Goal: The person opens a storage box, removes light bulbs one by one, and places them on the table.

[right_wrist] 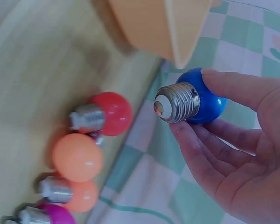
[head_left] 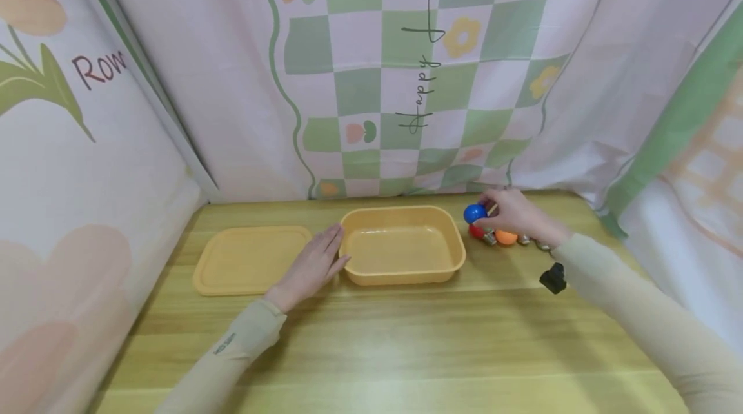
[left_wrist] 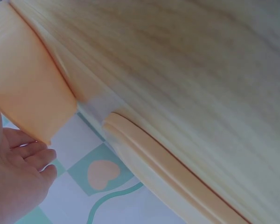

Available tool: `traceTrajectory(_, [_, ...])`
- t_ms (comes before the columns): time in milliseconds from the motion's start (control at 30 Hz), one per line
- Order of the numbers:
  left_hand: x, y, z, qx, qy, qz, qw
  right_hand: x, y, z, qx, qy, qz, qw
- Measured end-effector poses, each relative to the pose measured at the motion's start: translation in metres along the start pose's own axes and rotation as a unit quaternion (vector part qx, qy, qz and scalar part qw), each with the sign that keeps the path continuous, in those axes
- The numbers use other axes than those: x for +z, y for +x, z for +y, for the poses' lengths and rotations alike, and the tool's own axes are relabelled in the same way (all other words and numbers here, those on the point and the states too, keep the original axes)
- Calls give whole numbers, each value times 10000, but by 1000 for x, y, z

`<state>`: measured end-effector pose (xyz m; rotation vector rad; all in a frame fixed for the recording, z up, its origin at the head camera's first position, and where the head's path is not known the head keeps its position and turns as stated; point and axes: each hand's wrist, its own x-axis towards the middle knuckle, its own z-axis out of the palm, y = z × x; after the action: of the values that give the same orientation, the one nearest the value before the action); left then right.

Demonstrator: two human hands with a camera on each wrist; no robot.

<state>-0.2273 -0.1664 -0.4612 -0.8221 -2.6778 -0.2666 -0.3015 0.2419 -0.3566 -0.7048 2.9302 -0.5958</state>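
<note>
Between thumb and fingers, my right hand [head_left: 511,213] pinches a blue light bulb [right_wrist: 207,100], its metal screw base uncovered in the right wrist view. It is held up off the table, above a red bulb [right_wrist: 114,114] and orange bulbs [right_wrist: 78,157] that lie at the right of the container. My left hand [head_left: 313,262] rests with straight fingers against the left side of an open yellow plastic container [head_left: 400,277]. In the left wrist view, the fingertips [left_wrist: 47,156] are right at the container's rim.
A flat yellow lid [head_left: 249,262] lies left of the container. A purple bulb [right_wrist: 60,215] is among several bulbs in the row. A small black object [head_left: 553,278] shows by the right sleeve. Patterned curtains [head_left: 406,78] hang behind the wooden table [head_left: 371,349].
</note>
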Motion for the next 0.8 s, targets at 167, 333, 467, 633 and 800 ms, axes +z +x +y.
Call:
traceTrajectory(167, [0, 0, 0, 25, 26, 13, 10000, 11, -8, 8, 9, -342, 71, 9994])
traceTrajectory(333, [0, 0, 0, -6, -30, -17, 10000, 26, -13, 20, -223, -470, 249, 9983])
traceTrajectory(467, [0, 1, -1, -22, -27, -38, 10000, 36, -18, 25, -8, -381, 91, 9992])
traceTrajectory(633, [1, 0, -1, 14, 37, -17, 10000, 43, -21, 25, 196, -558, 25, 9982])
traceTrajectory(800, [1, 0, -1, -2, 34, -47, 10000, 49, -23, 29, 207, -608, -13, 9979])
